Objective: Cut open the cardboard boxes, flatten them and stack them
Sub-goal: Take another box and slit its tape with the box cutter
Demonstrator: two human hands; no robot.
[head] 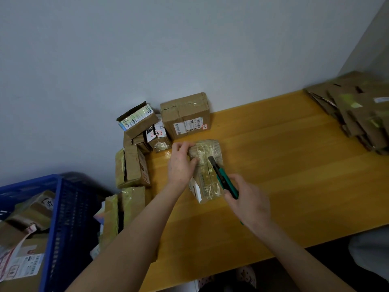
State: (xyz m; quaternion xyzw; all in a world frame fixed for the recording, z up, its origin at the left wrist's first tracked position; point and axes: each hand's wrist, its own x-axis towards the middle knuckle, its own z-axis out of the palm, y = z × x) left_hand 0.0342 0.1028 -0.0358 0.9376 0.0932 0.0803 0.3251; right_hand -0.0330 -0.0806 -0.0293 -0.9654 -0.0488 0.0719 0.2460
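Lying flat: brown box (207, 183), glossy tape-wrapped, seemingly crumpled; knife (223, 178) atop.

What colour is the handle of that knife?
Green with black, on the knife in the right hand; head view.

Glossy tape wraps the cardboard box (207, 171) on the smooth wooden table (284, 165).

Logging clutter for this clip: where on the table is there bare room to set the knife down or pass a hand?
Free: the table between the taped box and the flattened stack at the right, and the near edge right of the right hand. Crowded: the back left corner, where unopened boxes pile against the wall, down to the blue crate.
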